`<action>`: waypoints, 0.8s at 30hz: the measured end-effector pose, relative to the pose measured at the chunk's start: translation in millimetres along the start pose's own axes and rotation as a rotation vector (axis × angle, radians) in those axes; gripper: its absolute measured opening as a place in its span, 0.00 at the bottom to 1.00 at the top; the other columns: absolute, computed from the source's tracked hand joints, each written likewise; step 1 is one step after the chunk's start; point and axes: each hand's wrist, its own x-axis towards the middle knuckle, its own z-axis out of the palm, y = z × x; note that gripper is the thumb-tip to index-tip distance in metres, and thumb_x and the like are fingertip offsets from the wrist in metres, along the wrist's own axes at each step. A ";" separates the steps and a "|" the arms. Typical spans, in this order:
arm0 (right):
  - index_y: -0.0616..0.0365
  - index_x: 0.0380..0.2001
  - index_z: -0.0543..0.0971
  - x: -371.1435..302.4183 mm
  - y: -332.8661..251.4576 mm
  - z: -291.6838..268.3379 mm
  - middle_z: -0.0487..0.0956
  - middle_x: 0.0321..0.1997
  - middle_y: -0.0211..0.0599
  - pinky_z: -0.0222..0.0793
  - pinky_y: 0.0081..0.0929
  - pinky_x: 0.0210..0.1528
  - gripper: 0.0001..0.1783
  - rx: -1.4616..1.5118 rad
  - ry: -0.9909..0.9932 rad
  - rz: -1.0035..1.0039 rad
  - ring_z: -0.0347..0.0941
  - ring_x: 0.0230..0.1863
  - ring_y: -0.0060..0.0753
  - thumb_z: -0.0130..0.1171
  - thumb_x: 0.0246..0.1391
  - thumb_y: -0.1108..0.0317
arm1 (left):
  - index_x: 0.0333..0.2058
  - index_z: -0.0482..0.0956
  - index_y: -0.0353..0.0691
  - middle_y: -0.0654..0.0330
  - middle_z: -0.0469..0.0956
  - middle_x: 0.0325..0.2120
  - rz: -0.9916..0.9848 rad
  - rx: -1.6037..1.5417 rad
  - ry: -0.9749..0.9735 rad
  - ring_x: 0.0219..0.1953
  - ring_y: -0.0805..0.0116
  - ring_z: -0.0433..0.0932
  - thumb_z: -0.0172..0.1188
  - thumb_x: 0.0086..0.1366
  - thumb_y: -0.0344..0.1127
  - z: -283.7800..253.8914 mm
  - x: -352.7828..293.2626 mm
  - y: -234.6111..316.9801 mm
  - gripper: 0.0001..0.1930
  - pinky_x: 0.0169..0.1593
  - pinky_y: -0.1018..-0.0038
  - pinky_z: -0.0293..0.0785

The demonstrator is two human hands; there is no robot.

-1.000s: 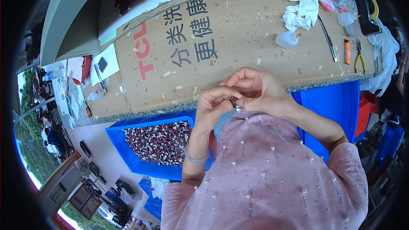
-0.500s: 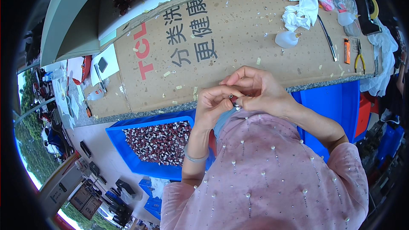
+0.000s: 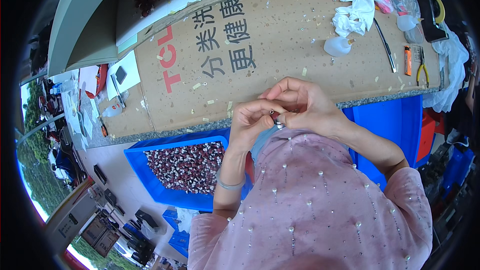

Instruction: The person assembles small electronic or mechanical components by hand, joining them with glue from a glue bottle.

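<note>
At centre frame, a small dark part (image 3: 275,118) is pinched between the left hand (image 3: 251,122) and right hand (image 3: 306,107), both grips clamped on it. It is held close above the counter (image 3: 260,50), seemingly for fine fingertip work. A blue bin (image 3: 165,190) of reddish pieces is kept within reach at lower left.

Both hands pinched on one small part, chest-high over the bench edge.

Left hand (image 3: 252,122) and right hand (image 3: 305,107) meet fingertip to fingertip on a small dark-and-silver part (image 3: 275,116); its kind is too small to tell. Bangle (image 3: 229,185) on the left wrist. Blue bin (image 3: 150,185) of dark red pieces at 8 o'clock. Cardboard sheet (image 3: 300,40) covers the bench at 12; white rags (image 3: 356,7), orange lighter (image 3: 408,60) and pliers (image 3: 423,69) at 1 to 2 o'clock.
</note>
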 end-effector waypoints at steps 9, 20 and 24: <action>0.62 0.43 0.68 0.7 0.9 0.0 0.75 0.46 0.35 0.66 0.21 0.47 0.21 -0.010 0.006 -0.001 0.71 0.45 0.20 0.56 0.41 0.81 | 0.38 0.77 0.30 0.56 0.79 0.33 0.014 0.007 0.005 0.37 0.72 0.76 0.64 0.55 0.36 -1.5 -0.2 -1.9 0.16 0.43 0.76 0.70; 0.62 0.42 0.68 1.4 1.9 -0.1 0.75 0.46 0.35 0.66 0.20 0.47 0.21 0.002 -0.002 0.004 0.71 0.45 0.20 0.57 0.41 0.80 | 0.38 0.77 0.30 0.56 0.79 0.33 0.001 0.002 0.013 0.37 0.71 0.75 0.63 0.55 0.36 -1.3 -1.6 -1.2 0.16 0.43 0.76 0.70; 0.62 0.42 0.68 1.3 1.7 0.5 0.75 0.46 0.35 0.66 0.20 0.47 0.21 -0.003 0.002 0.004 0.71 0.45 0.20 0.57 0.41 0.80 | 0.38 0.77 0.30 0.56 0.79 0.33 0.007 -0.003 0.004 0.37 0.72 0.76 0.63 0.55 0.35 -2.5 -1.8 -2.2 0.15 0.43 0.76 0.70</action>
